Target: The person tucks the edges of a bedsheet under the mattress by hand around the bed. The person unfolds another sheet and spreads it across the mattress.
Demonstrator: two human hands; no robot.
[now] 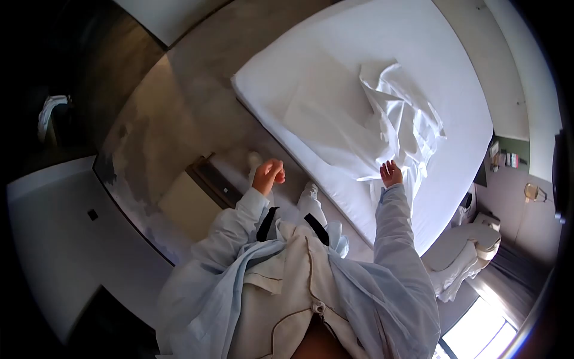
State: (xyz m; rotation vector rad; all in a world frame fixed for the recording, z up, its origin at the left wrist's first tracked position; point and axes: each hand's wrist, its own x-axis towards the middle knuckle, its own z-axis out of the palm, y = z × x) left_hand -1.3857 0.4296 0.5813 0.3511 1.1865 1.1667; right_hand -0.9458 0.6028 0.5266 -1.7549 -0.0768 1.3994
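My left hand (268, 176) is held in front of my body, over the floor beside the bed. Its fingers are curled in, and nothing shows in them. My right hand (391, 173) is stretched out over the bed, at the lower edge of a crumpled white sheet (397, 113). Its fingers are a little bent and apart, with no fold visibly gripped. The sheet lies bunched up on a mattress (299, 66) with a smooth white cover. Whether my right fingertips touch the cloth is hard to make out.
A brown luggage bench or low box (209, 185) stands on the floor left of my feet. An armchair (460, 257) with cloth draped on it is at the right, near a bright window (478, 329). Small items line a shelf (508, 157) past the bed.
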